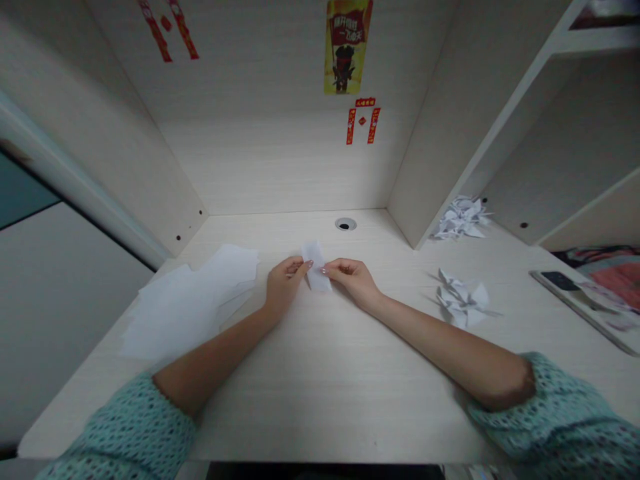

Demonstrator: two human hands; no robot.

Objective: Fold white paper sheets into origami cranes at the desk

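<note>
Between my two hands, over the middle of the desk, is a small folded piece of white paper (315, 257). My left hand (287, 281) pinches its left edge between thumb and fingers. On the opposite edge, my right hand (351, 279) pinches it the same way. The paper is narrow and stands taller than it is wide; its exact folds are too small to make out. To the left of my left hand lie loose white paper sheets (195, 300), overlapping one another. Several folded white paper pieces (463, 300) rest on the desk beyond my right forearm.
A larger heap of folded paper (461, 217) sits by the upright panel (435, 133) at the right. A phone (585, 307) lies at the far right beside red cloth (617, 277). The desk (320, 400) has a round cable hole (346, 225) near the back wall.
</note>
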